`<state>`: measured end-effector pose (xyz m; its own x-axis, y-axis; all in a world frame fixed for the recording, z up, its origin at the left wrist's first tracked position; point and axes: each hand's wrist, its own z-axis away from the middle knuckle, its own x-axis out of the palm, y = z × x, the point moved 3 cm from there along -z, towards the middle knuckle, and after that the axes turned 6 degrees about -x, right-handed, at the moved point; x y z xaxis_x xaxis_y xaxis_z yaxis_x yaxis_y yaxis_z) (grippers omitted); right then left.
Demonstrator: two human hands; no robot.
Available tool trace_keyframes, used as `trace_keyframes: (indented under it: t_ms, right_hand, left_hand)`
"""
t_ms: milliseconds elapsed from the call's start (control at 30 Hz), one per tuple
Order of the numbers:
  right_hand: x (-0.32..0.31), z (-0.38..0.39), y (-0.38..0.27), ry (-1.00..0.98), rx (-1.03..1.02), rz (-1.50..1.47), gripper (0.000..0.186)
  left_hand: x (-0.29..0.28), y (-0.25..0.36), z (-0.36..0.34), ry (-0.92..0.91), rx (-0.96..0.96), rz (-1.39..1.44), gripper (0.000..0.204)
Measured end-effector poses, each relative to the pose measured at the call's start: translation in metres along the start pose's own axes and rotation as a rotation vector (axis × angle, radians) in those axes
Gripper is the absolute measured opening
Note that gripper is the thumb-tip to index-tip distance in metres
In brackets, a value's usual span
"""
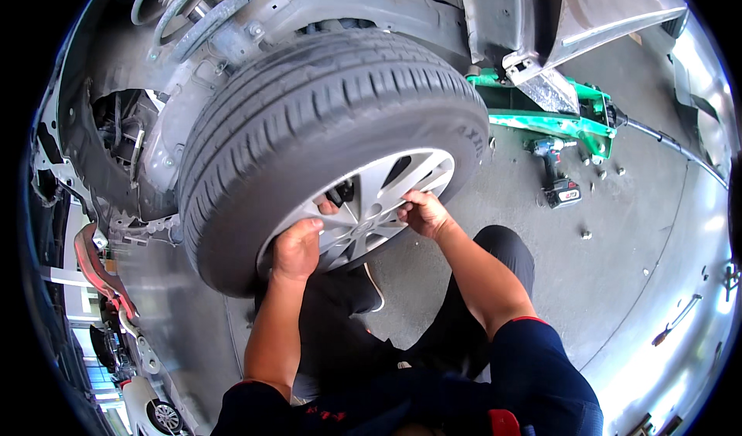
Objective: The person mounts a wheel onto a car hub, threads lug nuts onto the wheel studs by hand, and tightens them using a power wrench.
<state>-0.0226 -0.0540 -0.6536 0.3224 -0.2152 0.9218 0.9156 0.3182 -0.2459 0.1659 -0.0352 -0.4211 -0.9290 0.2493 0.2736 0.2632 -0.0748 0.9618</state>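
Navy shirt point(541, 374) nearest, car wheel point(332, 158) just ahead

Alloy rim point(362, 226) faces the person, its centre lying between both hands, neither clearly nearer. Left hand point(296, 249) is clamped on the rim, fingers through a spoke opening; right hand point(425, 215) brings fingertips to a spoke, but whether they pinch, I cannot tell

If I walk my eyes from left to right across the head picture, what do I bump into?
Red curved part → distant car's wheel → left hand → right hand → cordless impact wrench → scattered loose nuts → long-handled hand tool.
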Motion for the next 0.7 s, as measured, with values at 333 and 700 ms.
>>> trace_keyframes:
  t_ms: [333,700]
  right_hand:
    - [0.043,0.042,-0.038,-0.148,-0.138,0.193,0.029]
    - [0.039,0.019,-0.048,-0.231,-0.169,0.236,0.029]
  left_hand:
    - [-0.027,0.009,0.004,0.015,-0.042,0.286,0.049]
    - [-0.031,0.015,-0.002,0.018,-0.169,0.300,0.040]
